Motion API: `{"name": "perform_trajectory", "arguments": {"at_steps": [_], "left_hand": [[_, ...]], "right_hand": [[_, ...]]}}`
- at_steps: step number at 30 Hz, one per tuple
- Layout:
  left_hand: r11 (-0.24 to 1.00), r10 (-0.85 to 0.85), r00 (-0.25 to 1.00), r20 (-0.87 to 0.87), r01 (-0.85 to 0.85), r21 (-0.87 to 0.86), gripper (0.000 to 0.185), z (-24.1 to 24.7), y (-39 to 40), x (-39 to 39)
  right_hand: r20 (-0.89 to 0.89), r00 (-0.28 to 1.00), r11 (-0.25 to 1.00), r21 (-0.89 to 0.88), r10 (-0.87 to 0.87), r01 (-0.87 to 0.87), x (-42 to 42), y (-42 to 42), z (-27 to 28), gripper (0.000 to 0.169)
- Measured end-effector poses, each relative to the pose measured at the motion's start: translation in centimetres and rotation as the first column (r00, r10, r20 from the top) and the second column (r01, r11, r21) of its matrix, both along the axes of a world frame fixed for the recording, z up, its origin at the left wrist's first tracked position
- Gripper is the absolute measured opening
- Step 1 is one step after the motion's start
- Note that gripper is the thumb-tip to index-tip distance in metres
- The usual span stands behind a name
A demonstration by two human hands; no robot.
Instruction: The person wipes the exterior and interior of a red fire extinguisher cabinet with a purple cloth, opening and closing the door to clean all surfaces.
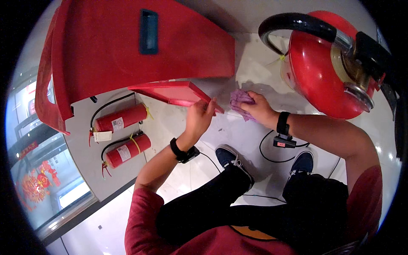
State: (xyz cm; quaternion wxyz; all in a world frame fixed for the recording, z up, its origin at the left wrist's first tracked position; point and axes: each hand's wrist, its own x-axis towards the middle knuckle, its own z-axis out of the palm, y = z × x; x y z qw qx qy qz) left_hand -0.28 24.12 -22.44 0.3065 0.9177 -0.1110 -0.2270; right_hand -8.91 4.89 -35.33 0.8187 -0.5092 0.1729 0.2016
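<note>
My left hand (201, 119) grips the corner of a red panel with a raised rim (173, 92), which sticks out from beneath the large red cabinet (188, 47). The panel may be the cabinet's door or lid; its far side is hidden under the body. A crumpled purple cloth (240, 102) is bunched in my right hand (263, 110). That hand is held above the floor, to the right of the panel and apart from it. Set into the cabinet's upper face is a dark recessed handle (149, 31).
Two small red fire extinguishers (122, 117) (129, 151) lie on their sides at left, beside a glass front (47, 185) with red decorations. At right stands a large red extinguisher (315, 70) with a black hose (296, 22). Thin cables run from my wrist devices (284, 141).
</note>
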Motion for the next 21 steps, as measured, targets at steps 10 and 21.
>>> {"name": "perform_trajectory", "arguments": {"at_steps": [10,21], "left_hand": [[0.951,-0.256,0.966,-0.013,0.255,0.176,0.043,4.6,1.7,0.3],[0.950,-0.272,0.953,-0.131,0.288,0.122,0.032,5.0,2.6,0.7]], "right_hand": [[0.287,0.920,0.953,0.065,0.267,-0.297,0.2,2.4,1.7,0.039],[0.407,0.780,0.867,-0.370,0.475,-0.335,2.4,5.5,3.0,0.039]]}}
